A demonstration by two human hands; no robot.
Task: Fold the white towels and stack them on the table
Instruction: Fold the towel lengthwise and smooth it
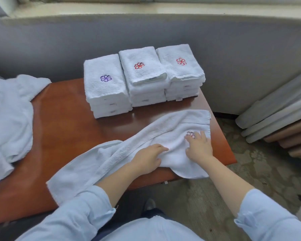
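A long white towel (122, 153) lies diagonally across the near right part of the brown table (64, 122), one end hanging over the front edge. My left hand (149, 159) grips a fold of it near its middle. My right hand (199, 146) presses flat on the towel, fingers spread just below its embroidered flower logo. Three stacks of folded white towels stand at the back: a left stack (105, 87) with a purple logo, a middle stack (143, 73) and a right stack (181, 70) with red logos.
A heap of unfolded white towels (9, 115) covers the table's left end. A grey wall under a window sill runs behind the table. Rolled grey and brown material (281, 119) lies on the patterned carpet at the right.
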